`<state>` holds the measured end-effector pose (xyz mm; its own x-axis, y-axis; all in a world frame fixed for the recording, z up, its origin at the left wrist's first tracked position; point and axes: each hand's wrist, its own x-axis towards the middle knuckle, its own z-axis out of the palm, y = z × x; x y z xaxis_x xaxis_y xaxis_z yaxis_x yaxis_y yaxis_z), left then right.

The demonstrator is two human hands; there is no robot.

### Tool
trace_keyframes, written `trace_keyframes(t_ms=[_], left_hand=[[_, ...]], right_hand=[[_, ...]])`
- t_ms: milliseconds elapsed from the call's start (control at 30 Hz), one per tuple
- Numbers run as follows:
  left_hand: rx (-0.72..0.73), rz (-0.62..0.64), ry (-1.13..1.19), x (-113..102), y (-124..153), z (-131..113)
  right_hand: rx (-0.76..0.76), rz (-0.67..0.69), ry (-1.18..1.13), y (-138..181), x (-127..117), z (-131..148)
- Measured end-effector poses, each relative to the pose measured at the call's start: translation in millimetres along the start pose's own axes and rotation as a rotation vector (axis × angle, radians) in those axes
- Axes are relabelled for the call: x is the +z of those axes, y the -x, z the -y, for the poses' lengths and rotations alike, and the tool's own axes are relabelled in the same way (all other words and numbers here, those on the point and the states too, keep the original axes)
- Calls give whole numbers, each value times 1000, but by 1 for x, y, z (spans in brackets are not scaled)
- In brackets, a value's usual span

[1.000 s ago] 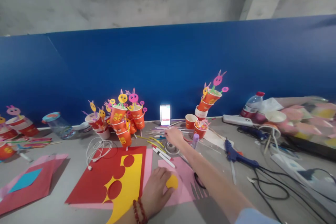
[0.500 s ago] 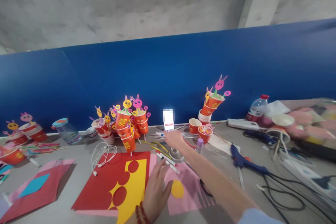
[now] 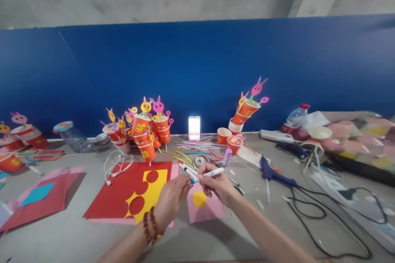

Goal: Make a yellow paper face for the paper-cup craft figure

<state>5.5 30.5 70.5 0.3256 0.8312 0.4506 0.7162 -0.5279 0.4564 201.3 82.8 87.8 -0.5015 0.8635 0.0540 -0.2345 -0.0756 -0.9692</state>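
A white marker (image 3: 218, 171) with a blue end is held between my two hands above the table. My right hand (image 3: 216, 185) is closed around its white barrel. At the blue end my left hand (image 3: 173, 194) pinches with its fingertips; whether the cap is on or off is hard to make out. Beneath the hands lies a pink paper sheet (image 3: 210, 212) with a yellow paper circle (image 3: 199, 199) on it. Left of that, cut yellow paper (image 3: 156, 191) rests on a red sheet (image 3: 108, 197). More white markers (image 3: 187, 170) lie just beyond my hands.
Orange paper cups with bunny figures (image 3: 145, 152) are stacked at the back left, others in a leaning stack (image 3: 247, 109) at right. A lit phone (image 3: 194, 128) stands against the blue panel. A blue glue gun (image 3: 276, 176), its black cord and a power strip (image 3: 339, 197) occupy the right.
My right hand has drawn back from the phone and now grips a marker. My left hand has lifted off the papers and closed on the marker's blue end. The view has tilted slightly.
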Motion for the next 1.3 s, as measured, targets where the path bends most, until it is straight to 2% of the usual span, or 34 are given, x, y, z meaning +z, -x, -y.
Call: trace_keyframes(t_ms=[167,233,300,333,433,467,500,600,700,800,933,1033,1167,1300], left_hand=[[-6,97,5,0,-10,-16],[10,132,8,-2,-1,-20],[6,171,35,-6,15,-19],[-11,190,52,-9,24,-15],[-179,177,91,-17,47,5],[-199,169,79,-18,51,13],[-206,164,58,-18,52,21],[-122,213,21,-6,47,36],[23,259,-7,13,38,40],[178,298,-44,28,36,41],[321,343,-93,38,37,42],[366,301,-141,42,38,42],[411,229,-173,45,39,41],[376,293,-192,45,41,40]], right_hand=[[-61,-34,66,3,29,-8],[-64,-12,91,12,31,-4],[-53,-38,63,27,22,7],[-66,-86,33,36,13,15],[-289,-516,-91,60,-26,45],[-334,-605,-77,66,-37,52],[-337,-615,-31,70,-45,54],[-28,-336,176,69,-47,34],[65,-270,291,57,-31,-10],[79,-257,362,45,-23,-42],[70,-174,418,34,-20,-54],[-11,-158,477,25,-16,-61],[-153,-222,481,16,-13,-76],[-180,-267,422,16,-14,-87]])
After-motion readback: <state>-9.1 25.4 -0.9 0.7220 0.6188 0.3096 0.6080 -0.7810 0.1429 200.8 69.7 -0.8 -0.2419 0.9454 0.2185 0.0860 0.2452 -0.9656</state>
